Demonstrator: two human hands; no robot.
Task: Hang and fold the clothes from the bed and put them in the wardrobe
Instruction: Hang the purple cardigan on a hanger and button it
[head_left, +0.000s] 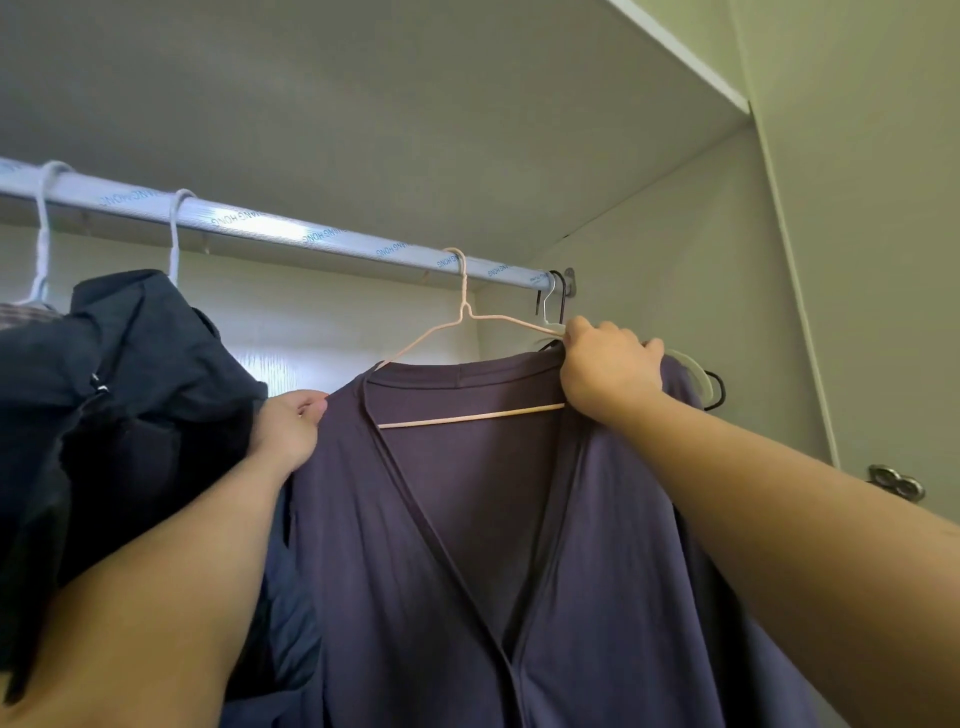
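Note:
A purple V-neck cardigan (467, 519) hangs on a pale pink wire hanger (462, 306), whose hook sits over the silver wardrobe rail (270, 228). My right hand (610, 369) grips the cardigan's right shoulder at the hanger's end. At the garment's left shoulder edge my left hand (291, 426) is closed on the fabric. Both forearms reach up into the wardrobe.
A dark navy garment (130, 395) hangs on a white hanger (174, 244) to the left, touching my left arm. Another white hanger (41, 234) hangs further left. Empty black and white hangers (553, 301) crowd the rail's right end by the wardrobe side wall (675, 260). A door hinge (896, 480) is at right.

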